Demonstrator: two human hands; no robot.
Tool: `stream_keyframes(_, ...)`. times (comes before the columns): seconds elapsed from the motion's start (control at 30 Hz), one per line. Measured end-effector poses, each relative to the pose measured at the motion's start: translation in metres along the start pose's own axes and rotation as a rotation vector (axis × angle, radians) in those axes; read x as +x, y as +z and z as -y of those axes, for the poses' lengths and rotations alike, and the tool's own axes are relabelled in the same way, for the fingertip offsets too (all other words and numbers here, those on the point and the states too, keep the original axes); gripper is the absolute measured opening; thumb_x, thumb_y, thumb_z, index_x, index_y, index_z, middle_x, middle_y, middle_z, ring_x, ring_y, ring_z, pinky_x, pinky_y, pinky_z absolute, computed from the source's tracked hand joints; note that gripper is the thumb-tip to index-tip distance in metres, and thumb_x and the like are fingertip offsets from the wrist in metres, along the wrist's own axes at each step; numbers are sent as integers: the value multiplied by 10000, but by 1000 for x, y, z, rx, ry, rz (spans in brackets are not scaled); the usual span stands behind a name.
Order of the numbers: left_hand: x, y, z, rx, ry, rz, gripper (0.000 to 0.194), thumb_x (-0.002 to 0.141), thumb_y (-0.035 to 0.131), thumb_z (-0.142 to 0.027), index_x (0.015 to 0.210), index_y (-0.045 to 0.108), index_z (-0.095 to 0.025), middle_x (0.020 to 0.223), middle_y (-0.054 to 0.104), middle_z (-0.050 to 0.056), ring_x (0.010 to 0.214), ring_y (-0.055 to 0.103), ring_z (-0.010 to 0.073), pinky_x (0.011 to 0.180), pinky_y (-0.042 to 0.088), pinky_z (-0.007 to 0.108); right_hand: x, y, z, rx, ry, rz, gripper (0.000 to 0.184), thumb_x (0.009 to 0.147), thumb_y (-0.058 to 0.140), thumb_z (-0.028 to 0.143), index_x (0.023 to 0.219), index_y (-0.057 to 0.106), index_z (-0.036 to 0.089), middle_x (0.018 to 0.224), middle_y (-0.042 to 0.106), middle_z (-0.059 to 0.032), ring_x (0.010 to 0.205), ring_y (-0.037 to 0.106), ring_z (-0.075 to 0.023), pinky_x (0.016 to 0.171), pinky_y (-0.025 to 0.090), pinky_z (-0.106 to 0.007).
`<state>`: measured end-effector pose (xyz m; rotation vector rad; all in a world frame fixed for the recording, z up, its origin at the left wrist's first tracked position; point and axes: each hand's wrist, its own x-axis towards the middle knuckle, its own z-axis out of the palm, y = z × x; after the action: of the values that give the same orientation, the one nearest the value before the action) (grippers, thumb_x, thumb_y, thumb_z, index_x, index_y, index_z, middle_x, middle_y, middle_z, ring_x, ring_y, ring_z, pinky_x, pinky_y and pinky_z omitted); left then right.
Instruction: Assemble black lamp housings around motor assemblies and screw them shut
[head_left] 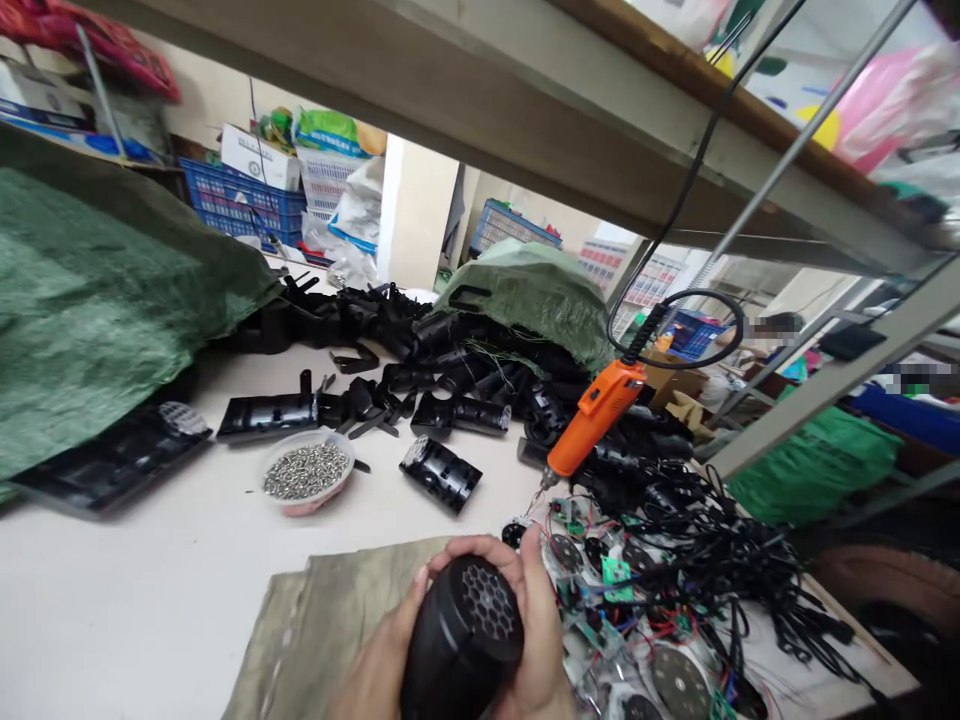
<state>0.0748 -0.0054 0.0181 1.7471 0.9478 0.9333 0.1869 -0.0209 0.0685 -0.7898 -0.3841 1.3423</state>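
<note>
A black hair dryer housing (457,645), rounded and with a honeycomb grille at its end, is held between both hands at the bottom centre. My left hand (390,640) wraps its left side, and my right hand (541,635) closes around the right side, thumb pointing up. The fingers behind the housing are partly hidden. Beneath the hands lies an olive cloth (337,610). Beyond it, a half shell (442,475) rests on the white table, left of a hanging orange electric screwdriver (596,418). A bowl of screws (307,472) stands farther left.
Loose wired motors and circuit boards (615,580) spread at the right, beside tangled black cords (720,560). Black plastic parts (390,330) are heaped at the back. A green woven sack (112,290) covers the left side, and a shelf beam (450,90) crosses overhead.
</note>
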Motion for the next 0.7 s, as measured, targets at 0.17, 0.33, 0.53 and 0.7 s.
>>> stream_keyframes(0.17, 21, 18, 16, -7, -31, 49, 289, 930, 427, -238, 1158, 604, -252, 935, 754, 51, 934, 705, 246, 796, 596, 416, 7, 0, -2, 42, -9, 0, 531, 765, 548, 653, 732, 724, 154, 748, 714, -93, 788, 661, -244, 768, 509, -373)
stream_keyframes(0.33, 10, 2, 19, 59, -28, -24, 550, 711, 655, -262, 1251, 551, -281, 1086, 720, 26, 1074, 640, 314, 848, 571, 411, 8, 3, 2, -137, -58, -52, 593, 736, 509, 728, 834, 722, 183, 930, 721, -83, 984, 622, -248, 884, 455, -349)
stream_keyframes(0.53, -13, -5, 11, 208, 7, 8, 899, 637, 630, -235, 1452, 251, -210, 1264, 611, 126, 1115, 602, 341, 915, 511, 453, 8, -3, -1, -247, -52, -142, 619, 779, 455, 713, 909, 728, 173, 953, 720, -96, 948, 631, -240, 858, 458, -339)
stream_keyframes(0.7, -16, -5, 5, 230, 40, 56, 885, 675, 591, -179, 1459, 181, -201, 1349, 521, 153, 1161, 566, 294, 949, 492, 427, 13, -4, -1, -197, -7, -122, 506, 745, 577, 620, 769, 733, 140, 775, 719, -91, 734, 647, -207, 731, 487, -311)
